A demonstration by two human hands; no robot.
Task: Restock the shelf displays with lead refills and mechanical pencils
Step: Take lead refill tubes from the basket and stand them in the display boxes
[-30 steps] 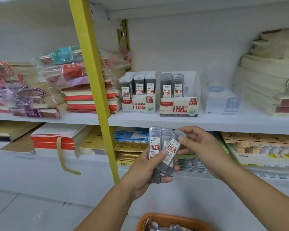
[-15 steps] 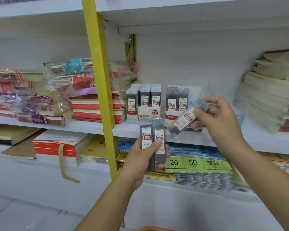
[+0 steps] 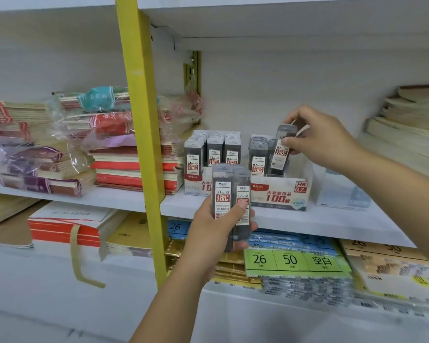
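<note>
My right hand (image 3: 317,137) pinches one 0.7 lead refill case (image 3: 281,149) over the half-filled 0.7 display box (image 3: 279,194), while my left hand (image 3: 216,233) clutches two more cases (image 3: 229,201) still to shelve.

Bagged notebooks (image 3: 67,144) – yellow post (image 3: 141,134) – envelopes (image 3: 406,129).

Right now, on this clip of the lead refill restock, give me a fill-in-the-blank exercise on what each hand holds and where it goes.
1. The right hand lowers one lead refill case into the display box marked HB ____.
2. The left hand holds ____ refill cases upright.
3. The box of 0.5 refills stands to the ____ of the 0.7 box.
4. The upright post in front of the shelf is ____ in colour.

Missing words: 0.7; two; left; yellow
</note>
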